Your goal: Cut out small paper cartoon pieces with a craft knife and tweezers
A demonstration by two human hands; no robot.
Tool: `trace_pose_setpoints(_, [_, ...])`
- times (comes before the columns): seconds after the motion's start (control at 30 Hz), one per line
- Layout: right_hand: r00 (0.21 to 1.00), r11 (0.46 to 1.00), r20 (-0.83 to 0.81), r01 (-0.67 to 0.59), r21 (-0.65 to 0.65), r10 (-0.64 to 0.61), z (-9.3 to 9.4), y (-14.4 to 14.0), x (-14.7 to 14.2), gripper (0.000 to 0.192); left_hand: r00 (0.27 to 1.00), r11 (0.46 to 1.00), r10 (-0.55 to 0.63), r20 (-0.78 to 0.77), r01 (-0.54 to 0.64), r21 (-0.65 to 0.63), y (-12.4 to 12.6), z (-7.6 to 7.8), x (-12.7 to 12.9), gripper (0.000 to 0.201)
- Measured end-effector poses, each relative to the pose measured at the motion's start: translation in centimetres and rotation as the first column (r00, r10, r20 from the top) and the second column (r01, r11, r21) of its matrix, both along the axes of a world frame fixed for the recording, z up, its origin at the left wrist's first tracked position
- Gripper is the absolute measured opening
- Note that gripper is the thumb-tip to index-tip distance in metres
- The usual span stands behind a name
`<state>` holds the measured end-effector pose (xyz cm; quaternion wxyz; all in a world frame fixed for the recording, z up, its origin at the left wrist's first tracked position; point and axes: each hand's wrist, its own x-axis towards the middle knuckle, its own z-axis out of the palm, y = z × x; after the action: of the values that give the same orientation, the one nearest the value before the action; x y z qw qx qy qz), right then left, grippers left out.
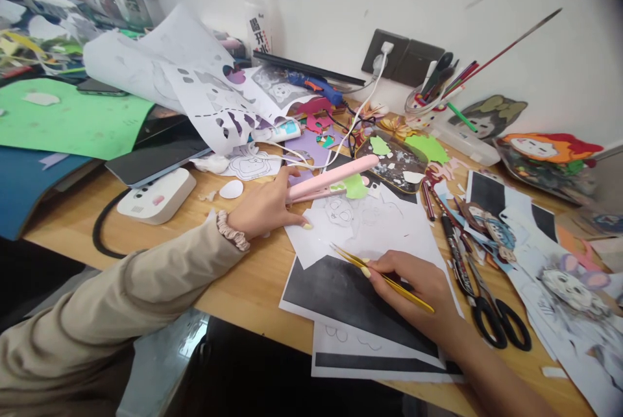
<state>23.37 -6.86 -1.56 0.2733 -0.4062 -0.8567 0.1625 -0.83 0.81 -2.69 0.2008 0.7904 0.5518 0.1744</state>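
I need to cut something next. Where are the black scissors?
In the head view, the black scissors lie on the table's right side, just right of the right hand holding yellow tweezers.

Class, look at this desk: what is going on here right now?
A person sits at a cluttered wooden desk of paper cutouts. The left hand grips a pink flat iron lying over white paper with a faint drawing. The right hand holds yellow tweezers, tips pointing at that paper. Black scissors lie untouched at the right.
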Motion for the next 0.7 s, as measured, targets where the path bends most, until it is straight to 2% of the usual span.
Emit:
trace_pose_setpoints(0.33, [0.992,0.99,-0.056,0.118,0.074,-0.114,0.3,0.0,1.2,0.013,1.0,1.0,0.003,-0.024,-0.003,0.013,0.1,-0.1,0.0,0.079])
trace_pose_setpoints(0.47, [0.996,0.993,-0.037,0.085,0.076,-0.082,0.0,0.0,0.7,0.012,1.0,1.0,0.002,-0.024,-0.002,0.008,0.0,-0.1,-0.1,0.078])
trace_pose_setpoints(0.7, [0.998,0.998,-0.018,0.057,-0.003,-0.057,-0.2,0.1,0.1,0.009,1.0,1.0,0.009,-0.025,-0.009,-0.003,0.0,-0.1,-0.1,0.077])
